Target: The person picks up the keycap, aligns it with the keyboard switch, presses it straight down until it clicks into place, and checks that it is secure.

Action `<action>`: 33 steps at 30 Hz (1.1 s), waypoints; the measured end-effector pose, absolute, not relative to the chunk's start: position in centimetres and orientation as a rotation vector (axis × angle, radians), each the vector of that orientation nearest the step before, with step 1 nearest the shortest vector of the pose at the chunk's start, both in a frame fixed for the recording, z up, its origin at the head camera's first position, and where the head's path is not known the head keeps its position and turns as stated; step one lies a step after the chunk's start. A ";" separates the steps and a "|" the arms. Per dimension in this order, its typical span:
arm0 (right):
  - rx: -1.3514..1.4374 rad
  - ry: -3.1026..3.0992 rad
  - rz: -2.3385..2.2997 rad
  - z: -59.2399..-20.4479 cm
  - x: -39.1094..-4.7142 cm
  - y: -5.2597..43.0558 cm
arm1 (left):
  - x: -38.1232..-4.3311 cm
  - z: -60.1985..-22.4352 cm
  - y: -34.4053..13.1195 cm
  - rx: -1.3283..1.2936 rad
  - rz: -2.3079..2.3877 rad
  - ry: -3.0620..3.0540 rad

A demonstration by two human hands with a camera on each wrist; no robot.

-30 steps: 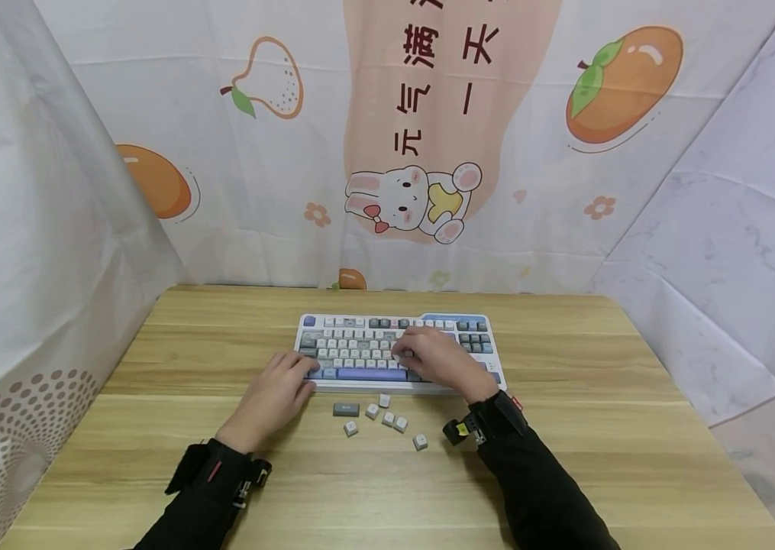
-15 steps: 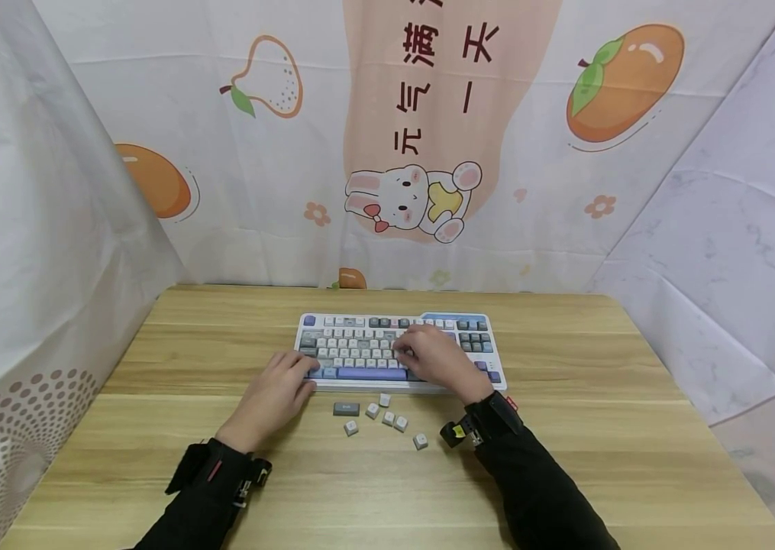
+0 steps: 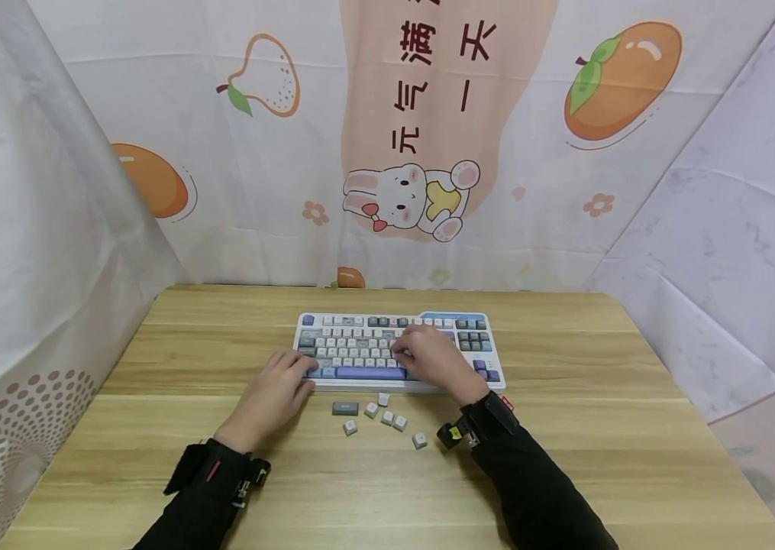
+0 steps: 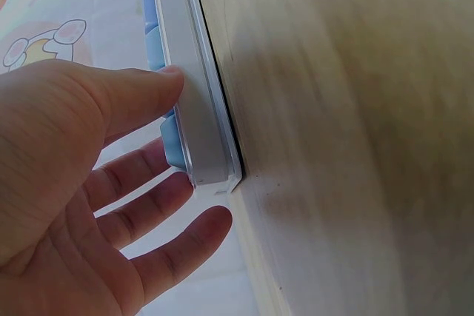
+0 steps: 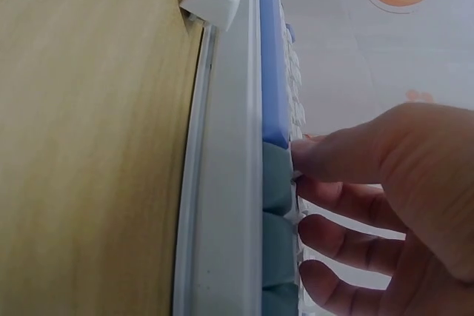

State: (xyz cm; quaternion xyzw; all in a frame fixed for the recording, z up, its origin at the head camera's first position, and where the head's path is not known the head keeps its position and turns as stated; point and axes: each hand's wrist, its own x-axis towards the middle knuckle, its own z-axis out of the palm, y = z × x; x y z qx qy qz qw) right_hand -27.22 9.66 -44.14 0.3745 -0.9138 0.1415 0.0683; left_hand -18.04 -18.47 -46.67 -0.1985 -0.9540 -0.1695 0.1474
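Both my hands are over the table [image 3: 552,367], at the keyboard [image 3: 366,385]: the left hand [image 3: 273,395], fingers loosely extended, rests on the keyboard's left front corner, useful for steadying it, while the right hand [image 3: 437,359] reaches over the keyboard's right half. In front of the keyboard lie a long grey key [image 3: 345,409] and six small keys [image 3: 388,418] that I should avoid knocking. Near the keyboard's middle, my right thumb and forefinger seem to pinch a small white key [image 5: 298,175]; whether it is seated I cannot tell. I'd hold it level and work straight up or down, without twisting.
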 end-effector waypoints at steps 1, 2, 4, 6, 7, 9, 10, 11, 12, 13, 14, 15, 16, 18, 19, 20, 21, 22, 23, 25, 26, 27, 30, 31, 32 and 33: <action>1.132 -2.751 0.421 -44.1 -27.2 9.6 | -18.0 -46.7 -18.5 -0.573 -0.489 -2.743; 1.134 -2.749 0.421 -44.1 -27.2 9.6 | -18.0 -46.7 -18.5 -0.575 -0.490 -2.741; 1.125 -2.754 0.422 -44.1 -27.1 9.5 | -18.1 -46.7 -18.5 -0.578 -0.496 -2.738; 1.113 -2.759 0.423 -44.1 -27.1 9.5 | -18.1 -46.7 -18.5 -0.579 -0.499 -2.738; 1.110 -2.761 0.423 -44.1 -27.1 9.5 | -18.1 -46.7 -18.5 -0.578 -0.500 -2.740; 1.105 -2.762 0.417 -44.1 -27.1 9.5 | -18.1 -46.7 -18.5 -0.577 -0.501 -2.744; 1.105 -2.758 0.416 -44.1 -27.1 9.5 | -18.1 -46.7 -18.5 -0.576 -0.501 -2.745; 1.109 -2.755 0.415 -44.1 -27.0 9.4 | -18.1 -46.7 -18.5 -0.575 -0.501 -2.747; 1.112 -2.752 0.414 -44.1 -27.0 9.4 | -18.1 -46.8 -18.5 -0.574 -0.500 -2.748; 1.113 -2.751 0.415 -44.1 -27.0 9.4 | -18.1 -46.8 -18.5 -0.574 -0.500 -2.748; 1.114 -2.750 0.415 -44.1 -27.0 9.4 | -18.1 -46.8 -18.5 -0.575 -0.502 -2.747; 1.111 -2.749 0.418 -44.1 -27.0 9.4 | -18.1 -46.8 -18.5 -0.576 -0.503 -2.747; 1.106 -2.751 0.425 -44.1 -27.0 9.4 | -18.1 -46.8 -18.5 -0.576 -0.505 -2.745; 1.083 -2.755 0.442 -44.2 -27.0 9.3 | -18.1 -46.8 -18.5 -0.578 -0.508 -2.743; 1.069 -2.754 0.452 -44.2 -27.0 9.2 | -18.1 -46.7 -18.5 -0.578 -0.509 -2.741; 1.054 -2.754 0.456 -44.3 -27.0 9.2 | -18.1 -46.7 -18.5 -0.577 -0.509 -2.741; 1.040 -2.755 0.460 -44.4 -27.0 9.2 | -18.1 -46.7 -18.5 -0.576 -0.506 -2.742; 1.030 -2.754 0.462 -44.5 -27.1 9.1 | -18.1 -46.7 -18.5 -0.574 -0.504 -2.742; 1.023 -2.751 0.461 -44.5 -27.1 9.1 | -18.1 -46.8 -18.5 -0.572 -0.502 -2.743; 1.022 -2.742 0.453 -44.6 -27.1 9.1 | -18.1 -46.8 -18.5 -0.568 -0.498 -2.745; 1.026 -2.740 0.450 -44.7 -27.1 9.1 | -18.1 -46.8 -18.5 -0.567 -0.496 -2.746; 1.032 -2.735 0.455 -44.7 -27.1 9.2 | -18.1 -46.8 -18.4 -0.565 -0.495 -2.747; 1.044 -2.733 0.480 -44.6 -27.1 9.3 | -18.1 -46.8 -18.5 -0.564 -0.493 -2.749; 1.042 -2.739 0.490 -44.5 -27.0 9.3 | -18.1 -46.8 -18.5 -0.563 -0.493 -2.749; 1.035 -2.748 0.497 -44.5 -27.0 9.3 | -18.1 -46.8 -18.5 -0.563 -0.494 -2.750; 1.026 -2.758 0.503 -44.5 -27.0 9.3 | -18.1 -46.8 -18.5 -0.563 -0.497 -2.750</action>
